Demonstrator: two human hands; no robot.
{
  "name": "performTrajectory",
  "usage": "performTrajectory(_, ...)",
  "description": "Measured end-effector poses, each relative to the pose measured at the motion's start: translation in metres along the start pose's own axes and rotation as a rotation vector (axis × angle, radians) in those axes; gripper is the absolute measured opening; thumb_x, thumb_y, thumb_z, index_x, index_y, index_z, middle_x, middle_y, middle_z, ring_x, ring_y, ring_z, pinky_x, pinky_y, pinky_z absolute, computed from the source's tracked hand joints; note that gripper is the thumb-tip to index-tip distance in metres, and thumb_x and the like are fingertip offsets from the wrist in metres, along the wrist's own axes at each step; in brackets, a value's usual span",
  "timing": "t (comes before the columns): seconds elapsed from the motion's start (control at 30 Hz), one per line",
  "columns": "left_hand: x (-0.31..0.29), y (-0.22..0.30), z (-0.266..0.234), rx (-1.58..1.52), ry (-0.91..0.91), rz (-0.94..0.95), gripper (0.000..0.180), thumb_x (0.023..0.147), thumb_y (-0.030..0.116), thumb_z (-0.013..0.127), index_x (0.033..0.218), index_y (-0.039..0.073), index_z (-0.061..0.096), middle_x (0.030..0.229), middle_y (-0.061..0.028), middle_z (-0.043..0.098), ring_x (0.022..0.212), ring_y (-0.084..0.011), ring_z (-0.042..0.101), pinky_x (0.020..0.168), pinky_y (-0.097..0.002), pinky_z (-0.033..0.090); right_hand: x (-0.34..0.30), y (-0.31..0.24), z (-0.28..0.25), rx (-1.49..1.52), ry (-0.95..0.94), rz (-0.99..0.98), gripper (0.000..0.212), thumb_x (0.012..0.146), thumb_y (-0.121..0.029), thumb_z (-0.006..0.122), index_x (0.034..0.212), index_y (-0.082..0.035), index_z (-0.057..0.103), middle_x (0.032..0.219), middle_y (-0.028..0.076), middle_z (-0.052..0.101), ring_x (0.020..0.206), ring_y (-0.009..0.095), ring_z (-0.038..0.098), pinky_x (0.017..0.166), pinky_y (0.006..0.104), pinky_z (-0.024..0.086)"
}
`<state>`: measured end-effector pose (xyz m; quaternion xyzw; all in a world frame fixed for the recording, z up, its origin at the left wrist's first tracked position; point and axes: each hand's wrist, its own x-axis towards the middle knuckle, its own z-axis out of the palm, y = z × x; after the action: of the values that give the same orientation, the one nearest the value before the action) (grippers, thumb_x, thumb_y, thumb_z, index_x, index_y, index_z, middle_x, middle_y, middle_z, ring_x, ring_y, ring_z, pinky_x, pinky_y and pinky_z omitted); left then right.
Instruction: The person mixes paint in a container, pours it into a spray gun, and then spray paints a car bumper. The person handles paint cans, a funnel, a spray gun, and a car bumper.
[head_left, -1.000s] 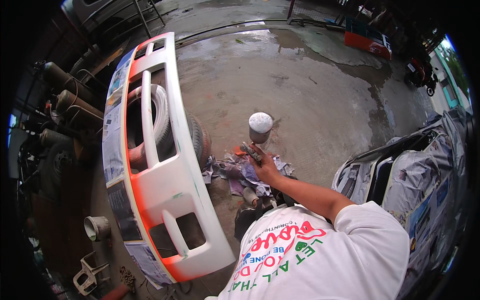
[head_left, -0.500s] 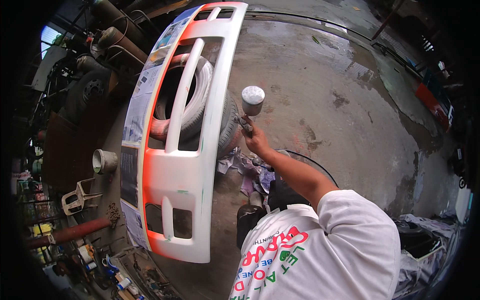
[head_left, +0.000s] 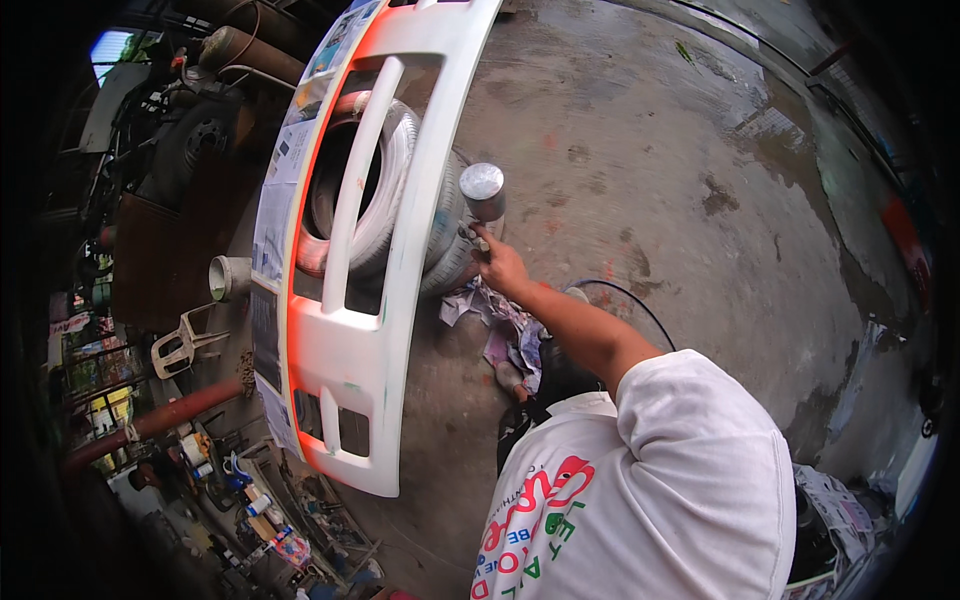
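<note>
Near: our white sleeve [head_left: 690, 450], arm running up-left; rt hand [head_left: 503, 268] w/ fingers clenched on the spray gun [head_left: 478, 215], metal cup on top, lid on so contents unseen; left hand not in view. Gun sits just beside the white bumper [head_left: 400, 260], bumper to the left of fingers, its long axis near-far; behind it tyres [head_left: 385, 190]; paper scraps [head_left: 490, 315] on concrete floor [head_left: 650, 170].

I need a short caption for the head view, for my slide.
A right hand holds a spray gun beside a white car bumper resting on tyres.
</note>
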<state>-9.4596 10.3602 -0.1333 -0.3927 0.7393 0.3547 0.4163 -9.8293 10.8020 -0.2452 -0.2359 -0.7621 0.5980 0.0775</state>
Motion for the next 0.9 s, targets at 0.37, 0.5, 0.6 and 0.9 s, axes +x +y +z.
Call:
performTrajectory(0.37,-0.024,0.004,0.043,-0.063,0.03,-0.016,0.032,0.091,0.023,0.074,0.108,-0.004,0.075,0.099,-0.0152,0.078,0.089,-0.0257,0.073,0.077,-0.0417,0.055,0.005,0.007,-0.029,0.001,0.035,-0.039,0.058,0.096,-0.019,0.067,0.15,-0.028,0.05,0.121,0.023,0.071,0.109,0.044,0.068,0.089,0.0501,0.054)
performTrajectory(0.5,-0.027,0.011,0.048,-0.078,0.035,0.002,0.032,0.091,0.023,0.075,0.108,-0.004,0.075,0.099,-0.0151,0.078,0.088,-0.0253,0.073,0.077,-0.0414,0.055,0.002,-0.005,-0.043,0.068,-0.079,0.075,0.055,0.096,-0.019,0.066,0.149,-0.027,0.052,0.119,0.025,0.071,0.105,0.045,0.069,0.089,0.0506,0.054)
performTrajectory(0.6,-0.029,0.021,0.048,-0.064,0.038,0.028,0.032,0.09,0.023,0.075,0.108,-0.004,0.076,0.098,-0.015,0.078,0.088,-0.025,0.073,0.076,-0.0412,0.055,0.006,0.005,-0.041,0.05,-0.075,0.031,0.054,0.097,-0.021,0.066,0.149,-0.028,0.052,0.115,0.026,0.072,0.104,0.045,0.07,0.088,0.0507,0.054)
performTrajectory(0.9,-0.005,0.035,0.044,0.224,0.23,0.209,0.033,0.087,0.027,0.078,0.104,-0.002,0.077,0.091,-0.0202,0.077,0.087,-0.0287,0.076,0.078,-0.0424,0.056,0.006,0.01,-0.046,-0.069,-0.055,0.065,0.061,0.098,-0.017,0.067,0.154,-0.028,0.045,0.12,0.028,0.069,0.11,0.049,0.066,0.088,0.0495,0.053)
